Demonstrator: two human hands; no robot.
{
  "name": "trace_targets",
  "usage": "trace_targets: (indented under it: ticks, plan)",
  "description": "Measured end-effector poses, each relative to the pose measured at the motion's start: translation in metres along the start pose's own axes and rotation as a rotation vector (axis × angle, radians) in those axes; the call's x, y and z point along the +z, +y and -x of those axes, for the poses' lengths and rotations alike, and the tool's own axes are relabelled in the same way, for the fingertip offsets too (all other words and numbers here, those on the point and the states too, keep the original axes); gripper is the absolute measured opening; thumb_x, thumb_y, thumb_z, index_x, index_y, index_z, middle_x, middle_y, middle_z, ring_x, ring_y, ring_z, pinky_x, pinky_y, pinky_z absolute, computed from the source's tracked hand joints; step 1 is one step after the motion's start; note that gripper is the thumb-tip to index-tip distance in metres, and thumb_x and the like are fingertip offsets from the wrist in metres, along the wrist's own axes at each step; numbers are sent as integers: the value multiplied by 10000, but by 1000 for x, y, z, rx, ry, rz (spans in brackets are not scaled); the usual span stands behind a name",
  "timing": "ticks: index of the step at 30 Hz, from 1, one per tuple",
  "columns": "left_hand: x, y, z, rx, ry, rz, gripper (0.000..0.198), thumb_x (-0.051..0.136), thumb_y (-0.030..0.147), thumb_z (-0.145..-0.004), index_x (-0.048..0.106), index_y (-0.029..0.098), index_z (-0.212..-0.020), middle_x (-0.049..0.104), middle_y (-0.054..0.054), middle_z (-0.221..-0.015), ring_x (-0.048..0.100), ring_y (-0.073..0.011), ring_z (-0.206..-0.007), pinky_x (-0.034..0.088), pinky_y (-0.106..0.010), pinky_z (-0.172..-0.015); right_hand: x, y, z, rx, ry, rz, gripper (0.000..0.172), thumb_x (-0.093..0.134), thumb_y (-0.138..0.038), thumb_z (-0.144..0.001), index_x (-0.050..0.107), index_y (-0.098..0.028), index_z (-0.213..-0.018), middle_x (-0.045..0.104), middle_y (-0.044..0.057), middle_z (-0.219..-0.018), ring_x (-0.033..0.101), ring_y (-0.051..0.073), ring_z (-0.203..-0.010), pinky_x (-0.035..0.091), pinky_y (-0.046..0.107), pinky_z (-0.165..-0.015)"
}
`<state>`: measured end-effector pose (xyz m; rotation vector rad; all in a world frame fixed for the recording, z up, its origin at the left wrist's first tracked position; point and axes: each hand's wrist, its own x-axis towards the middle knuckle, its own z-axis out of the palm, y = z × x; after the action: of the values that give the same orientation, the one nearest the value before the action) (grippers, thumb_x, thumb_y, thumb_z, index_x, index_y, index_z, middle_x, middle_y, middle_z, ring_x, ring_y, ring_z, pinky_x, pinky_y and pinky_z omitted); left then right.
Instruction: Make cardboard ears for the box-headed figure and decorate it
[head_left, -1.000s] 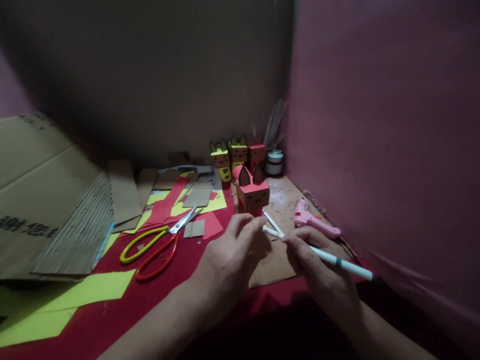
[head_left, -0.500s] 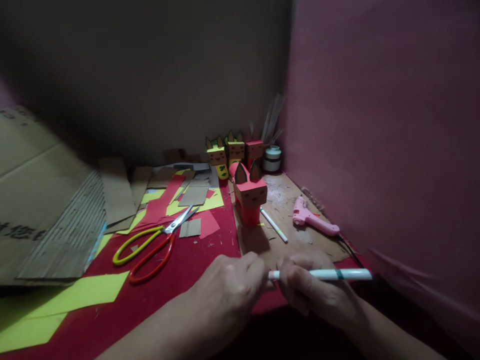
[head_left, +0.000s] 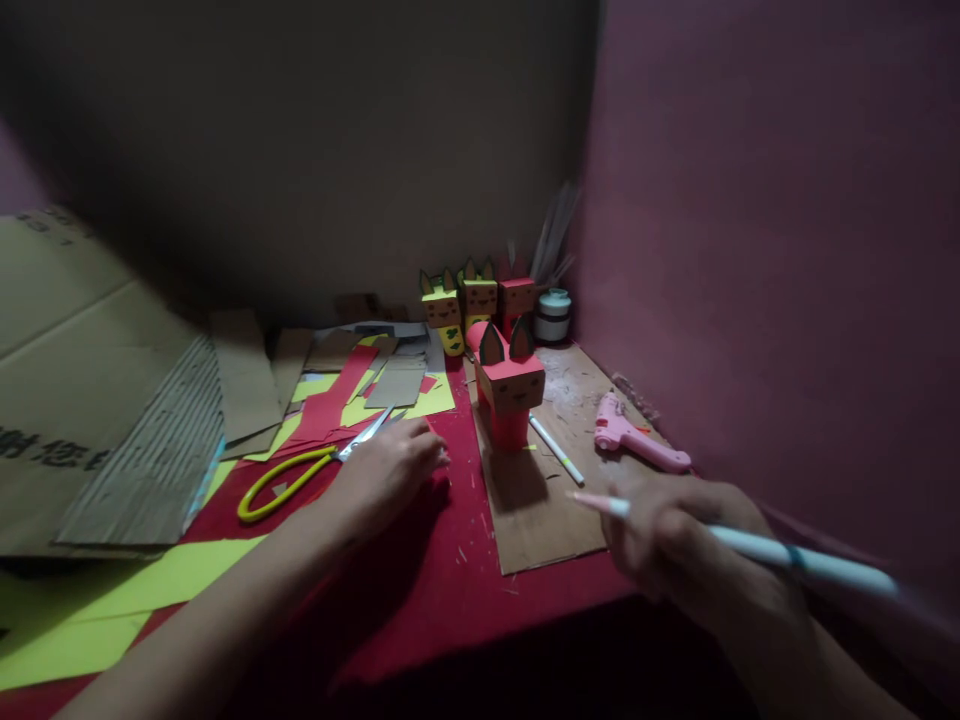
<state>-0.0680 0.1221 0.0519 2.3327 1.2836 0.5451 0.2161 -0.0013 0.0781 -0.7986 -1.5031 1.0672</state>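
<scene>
My right hand (head_left: 690, 545) grips a white marker (head_left: 772, 550) with a dark green band, its tapered pinkish tip pointing left over the cardboard base. My left hand (head_left: 394, 465) is closed above the red table cover, just beside the scissors (head_left: 289, 485), whose red handle it mostly hides. Whatever its fingers pinch is too small or hidden to make out. Between and beyond both hands stands a red paper cat figure (head_left: 510, 385) with a cardboard face and pointed, dark-edged ears. A second white pen (head_left: 556, 450) lies on the cardboard sheet (head_left: 540, 530) beside the figure.
A pink glue gun (head_left: 637, 435) lies at the right, near the pink wall. Similar yellow figures (head_left: 442, 310) and a red one (head_left: 517, 295) stand behind, by a pale jar (head_left: 553, 315). Cardboard pieces (head_left: 240, 370) and yellow paper (head_left: 165, 580) cover the left side.
My hands have drawn apart: the left moved up and left to the scissors, the right moved right with the marker. The marker's tapered pinkish end is now exposed.
</scene>
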Motion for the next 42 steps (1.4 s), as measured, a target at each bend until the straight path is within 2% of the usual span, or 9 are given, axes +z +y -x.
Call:
trace_targets:
  ticks: [2, 6, 9, 15, 20, 25, 30, 35, 42]
  plan:
    - [6, -13, -11, -12, 82, -36, 220, 560, 329, -867, 619, 192, -705, 549, -71, -827, 456, -217, -779, 391, -340, -703, 0, 20, -10, 65, 125, -72, 401, 689, -479, -943, 682, -211, -644, 536, -30, -485, 425, 104, -447, 308, 265, -474]
    - [14, -25, -21, 14, 120, 26, 168, 651, 313, -797, 617, 206, -671, 569, -67, -793, 503, -256, -848, 438, -404, -836, -6, 54, -16, 101, 195, -165, 382, 698, -494, -934, 711, -188, -707, 534, -34, -452, 400, 94, -431, 255, 255, -463]
    - [15, -14, -28, 14, 118, 174, 151, 695, 324, -781, 686, 198, -863, 647, -107, -975, 548, -310, -1016, 433, -485, -966, -9, 63, -16, 113, 219, -173, 374, 707, -495, -925, 717, -181, -722, 530, -37, -449, 387, 89, -426, 226, 247, -449]
    - [26, 24, -59, 46, -100, 680, 564, 760, 253, -704, 642, 186, -1252, 709, -112, -1216, 641, -311, -1125, 505, -446, -960, -7, 59, -26, 109, 241, -189, 381, 695, -506, -925, 727, -178, -733, 535, -34, -463, 395, 87, -425, 234, 245, -442]
    - [39, 21, -77, 60, -137, 959, 522, 788, 271, -720, 680, 150, -1216, 726, -128, -1217, 652, -301, -1107, 479, -426, -981, -10, 62, -30, 99, 258, -167, 376, 703, -494, -922, 711, -182, -713, 532, -32, -465, 407, 96, -437, 252, 250, -434]
    - [46, 20, -79, 63, -145, 1129, 394, 843, 322, -724, 744, 132, -1055, 766, -127, -1028, 686, -277, -949, 501, -417, -905, -12, 64, -31, 88, 255, -158, 366, 677, -464, -952, 704, -195, -704, 540, -31, -470, 426, 100, -445, 261, 255, -437]
    - [35, 29, -73, 83, -103, 1246, 442, 869, 445, -755, 747, 127, -1036, 771, -127, -998, 704, -265, -921, 512, -412, -915, -5, 53, -37, 18, 223, -184, 304, 702, -450, -930, 758, -212, -749, 569, -29, -502, 466, 110, -476, 317, 275, -493]
    - [13, 36, -61, 94, -46, 1317, 424, 876, 410, -779, 734, 128, -1062, 777, -138, -1023, 721, -259, -918, 537, -394, -892, 6, 40, -43, -56, 136, -195, 213, 684, -362, -958, 774, -240, -808, 588, -32, -557, 501, 121, -533, 392, 299, -593]
    - [-4, 32, -49, 112, 58, 1365, 431, 865, 396, -794, 713, 143, -1107, 777, -120, -1036, 728, -292, -1007, 552, -434, -951, 18, 33, -72, -166, 104, -42, 227, 689, -409, -936, 748, -243, -792, 595, -21, -606, 518, 144, -563, 402, 304, -563]
